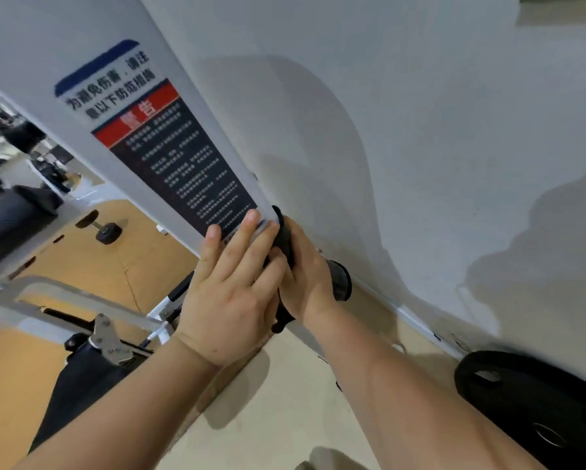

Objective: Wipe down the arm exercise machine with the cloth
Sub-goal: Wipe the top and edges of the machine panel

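Note:
The arm exercise machine's white upright column (81, 35) runs diagonally across the head view, with a red and black warning label (169, 154) on it. My left hand (230, 290) lies flat on the column at the label's lower end, fingers spread, holding nothing. My right hand (308, 276) is closed on a dark cloth (282, 237), which is bunched and pressed against the column's right edge just beside my left fingertips. Most of the cloth is hidden by both hands.
A black round peg (341, 281) sticks out just right of my right hand. A black weight plate (539, 401) leans at the lower right by the white wall (437, 113). A dumbbell (100, 227) lies on the floor at left, and a black seat pad (81, 378) with a metal bracket is below.

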